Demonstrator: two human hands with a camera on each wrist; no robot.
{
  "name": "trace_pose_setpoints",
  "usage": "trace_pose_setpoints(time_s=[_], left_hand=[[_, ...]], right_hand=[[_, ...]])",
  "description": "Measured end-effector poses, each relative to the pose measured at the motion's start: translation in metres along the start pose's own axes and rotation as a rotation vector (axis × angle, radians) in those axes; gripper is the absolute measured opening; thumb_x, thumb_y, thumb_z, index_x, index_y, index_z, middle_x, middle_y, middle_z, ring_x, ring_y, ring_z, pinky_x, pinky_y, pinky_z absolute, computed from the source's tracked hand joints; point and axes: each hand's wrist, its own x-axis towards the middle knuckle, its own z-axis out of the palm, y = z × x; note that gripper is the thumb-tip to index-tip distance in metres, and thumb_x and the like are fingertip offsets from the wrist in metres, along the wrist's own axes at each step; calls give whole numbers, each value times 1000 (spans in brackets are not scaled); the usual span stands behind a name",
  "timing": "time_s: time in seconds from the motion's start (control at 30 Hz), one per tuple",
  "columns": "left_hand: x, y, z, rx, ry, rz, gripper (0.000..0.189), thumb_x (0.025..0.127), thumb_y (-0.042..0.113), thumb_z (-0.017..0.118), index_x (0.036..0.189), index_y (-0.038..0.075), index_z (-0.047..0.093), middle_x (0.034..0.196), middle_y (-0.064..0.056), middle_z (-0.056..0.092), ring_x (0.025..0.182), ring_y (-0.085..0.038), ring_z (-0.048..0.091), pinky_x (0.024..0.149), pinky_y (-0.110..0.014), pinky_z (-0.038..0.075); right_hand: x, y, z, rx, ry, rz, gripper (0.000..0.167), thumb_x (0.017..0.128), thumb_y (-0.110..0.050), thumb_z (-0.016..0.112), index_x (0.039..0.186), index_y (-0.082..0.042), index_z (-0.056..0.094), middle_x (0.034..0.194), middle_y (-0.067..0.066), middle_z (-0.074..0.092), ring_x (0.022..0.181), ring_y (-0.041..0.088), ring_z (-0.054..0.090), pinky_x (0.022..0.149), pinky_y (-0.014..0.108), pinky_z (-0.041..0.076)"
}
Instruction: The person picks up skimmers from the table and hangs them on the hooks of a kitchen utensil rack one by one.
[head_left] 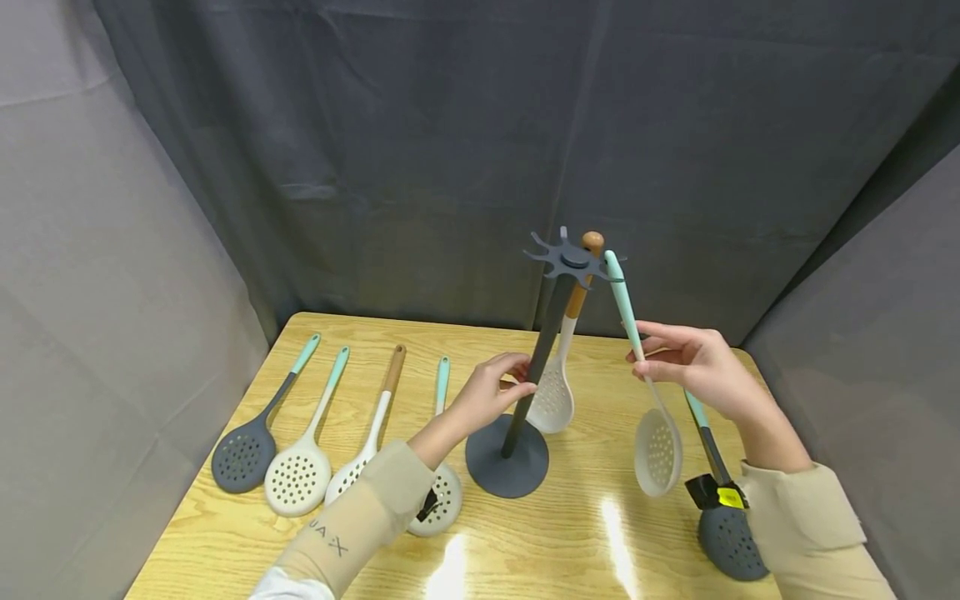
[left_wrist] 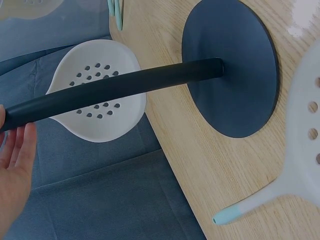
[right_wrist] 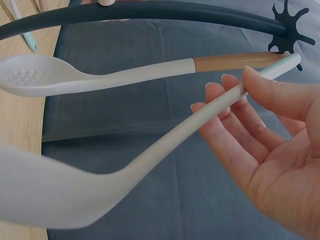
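A dark grey utensil stand [head_left: 551,333] rises from a round base [head_left: 507,467] and ends in a ring of curved hooks [head_left: 573,258]. My left hand [head_left: 487,398] grips its pole between thumb and fingers, partway up. With thumb and fingertips, my right hand [head_left: 708,367] pinches the handle of a white slotted spoon [head_left: 658,454] with a mint grip, bowl downward. The top of that handle overlaps a right-hand hook in the head view. Behind the pole, a white slotted spoon [right_wrist: 145,71] with a wooden grip hangs from the hooks.
Left of the stand lie a dark skimmer [head_left: 243,457], a white skimmer [head_left: 297,479] and a wood-handled white one [head_left: 372,442]. My left sleeve partly covers another mint-handled white skimmer [head_left: 442,500]. A dark skimmer [head_left: 731,542] lies right, under my right forearm. Curtains enclose the table.
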Motion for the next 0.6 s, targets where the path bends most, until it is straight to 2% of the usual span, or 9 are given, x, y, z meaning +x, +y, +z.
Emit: trace_pose_setpoints(time_s=[0.27, 0.6], left_hand=[[0, -1, 1, 5, 3, 4, 31, 86, 14, 63, 115, 5, 57, 103, -6, 59, 90, -14, 59, 75, -17, 51], [0, 0, 0, 3, 6, 7, 32, 86, 13, 63, 116, 5, 57, 103, -7, 60, 91, -16, 59, 75, -17, 51]], right_hand=[[4, 2, 8, 74, -12, 6, 50, 82, 7, 62, 126, -15, 56, 90, -1, 69, 80, 11, 67, 69, 24, 55], [8, 13, 22, 146, 20, 12, 45, 82, 6, 62, 123, -13, 59, 91, 0, 68, 81, 11, 67, 71, 24, 55]])
